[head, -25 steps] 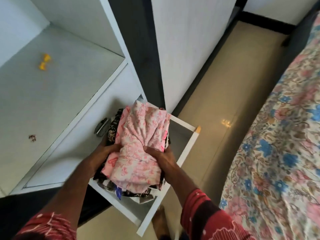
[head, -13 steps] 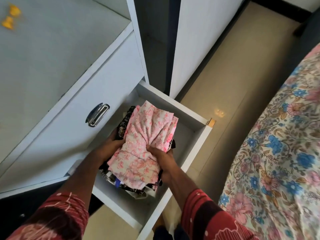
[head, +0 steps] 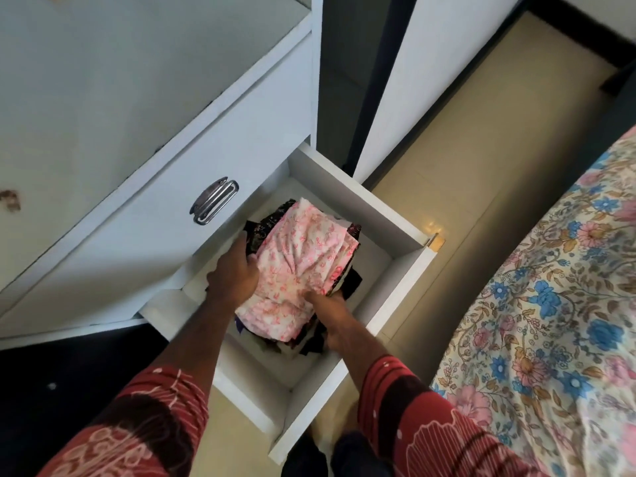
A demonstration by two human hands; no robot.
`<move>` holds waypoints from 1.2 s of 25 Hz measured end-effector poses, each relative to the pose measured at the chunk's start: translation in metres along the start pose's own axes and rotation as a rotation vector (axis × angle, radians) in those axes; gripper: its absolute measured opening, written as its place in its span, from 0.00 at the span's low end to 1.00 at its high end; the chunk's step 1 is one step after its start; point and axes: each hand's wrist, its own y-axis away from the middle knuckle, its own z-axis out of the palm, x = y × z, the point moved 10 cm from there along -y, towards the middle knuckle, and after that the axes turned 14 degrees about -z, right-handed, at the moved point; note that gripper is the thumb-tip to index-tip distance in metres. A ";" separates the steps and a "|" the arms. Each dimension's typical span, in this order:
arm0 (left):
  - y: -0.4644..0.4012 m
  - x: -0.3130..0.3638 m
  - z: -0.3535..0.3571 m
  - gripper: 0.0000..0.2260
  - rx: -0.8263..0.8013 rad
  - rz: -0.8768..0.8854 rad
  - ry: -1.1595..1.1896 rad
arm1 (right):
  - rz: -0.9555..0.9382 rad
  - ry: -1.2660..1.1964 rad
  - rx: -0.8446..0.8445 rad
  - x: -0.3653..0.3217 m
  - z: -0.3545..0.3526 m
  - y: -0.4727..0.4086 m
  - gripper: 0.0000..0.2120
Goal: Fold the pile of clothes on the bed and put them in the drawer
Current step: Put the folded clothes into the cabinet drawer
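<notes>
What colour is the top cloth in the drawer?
Pink top cloth, white with pink prints; head view.

The fingers of the right hand point(head: 325, 316) are hidden beneath the stack of folded clothes point(head: 303, 266), so its grip cannot be made out. The fingertips of the left hand point(head: 235, 273) are tucked out of sight against the stack's side. The darker garments point(head: 266, 225) under the pink top piece are mostly covered. The drawer point(head: 399, 287) floor is largely concealed. The bed point(head: 550, 321) is cut off by the right edge.
</notes>
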 end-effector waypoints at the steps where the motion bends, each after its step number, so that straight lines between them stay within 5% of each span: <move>1: 0.012 0.003 -0.009 0.25 0.096 0.057 -0.037 | -0.024 0.085 -0.019 -0.007 0.001 0.003 0.38; 5: 0.074 0.026 -0.013 0.17 0.225 0.246 -0.009 | -0.348 0.885 -0.069 -0.052 0.001 0.017 0.44; 12: 0.111 0.038 0.023 0.10 0.382 0.249 0.154 | -1.023 1.424 -0.182 -0.121 0.008 0.039 0.19; 17: 0.124 0.057 0.058 0.06 0.452 0.240 0.251 | -1.343 1.385 -0.438 -0.116 0.005 0.041 0.11; 25: 0.152 0.067 0.065 0.04 0.760 0.325 0.296 | -1.724 1.056 -0.317 -0.131 -0.011 0.066 0.08; 30: 0.237 0.063 0.114 0.05 0.997 0.396 0.165 | -1.904 0.760 -0.285 -0.094 -0.092 0.106 0.13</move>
